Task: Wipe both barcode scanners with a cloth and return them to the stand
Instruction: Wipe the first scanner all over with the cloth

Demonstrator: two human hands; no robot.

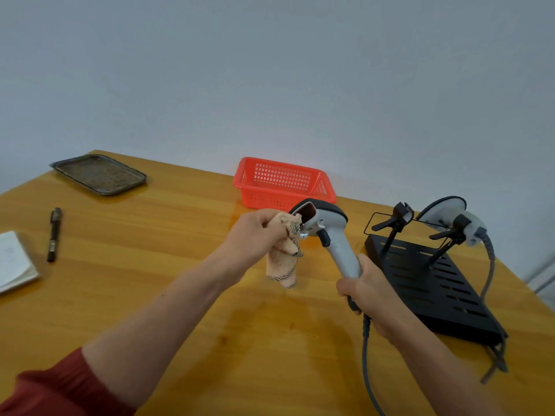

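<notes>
My right hand (365, 291) grips the handle of a grey and black barcode scanner (330, 232), held upright above the table with its red window facing left. My left hand (255, 232) holds a bunched beige cloth (285, 253) pressed against the scanner's front end. A grey cable (366, 355) hangs from the handle. The second scanner (450, 217) rests on the right holder of the black stand (432, 283). The stand's left holder (396, 220) is empty.
A red plastic basket (282, 183) stands by the wall behind the scanner. A metal tray (99, 174) lies at the far left, a black pen (54, 234) and a white notebook (15, 262) sit at the left edge of the wooden table (150, 265).
</notes>
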